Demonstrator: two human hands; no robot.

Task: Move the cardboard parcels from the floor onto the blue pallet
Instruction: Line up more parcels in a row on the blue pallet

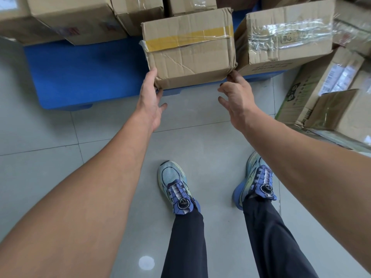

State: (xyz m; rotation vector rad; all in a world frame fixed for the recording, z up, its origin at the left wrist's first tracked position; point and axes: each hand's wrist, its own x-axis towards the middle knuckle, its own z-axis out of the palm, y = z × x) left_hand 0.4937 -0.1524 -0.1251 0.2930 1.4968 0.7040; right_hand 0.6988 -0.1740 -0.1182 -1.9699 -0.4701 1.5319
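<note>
A cardboard parcel (188, 55) with a yellow tape band sits on the front edge of the blue pallet (90, 73). My left hand (150, 101) touches its lower left corner, thumb up along the edge and fingers loose below the corner. My right hand (236, 97) is at the lower right corner; one fingertip touches the cardboard and the other fingers hang loosely curled, holding nothing. A second parcel (285, 37) wrapped in clear tape stands on the pallet just to the right, almost against the first.
Several more parcels (70, 19) fill the back of the pallet. A pile of cardboard boxes (331, 105) lies on the grey tiled floor at the right. My two feet in blue shoes (176, 187) stand on the floor before the pallet.
</note>
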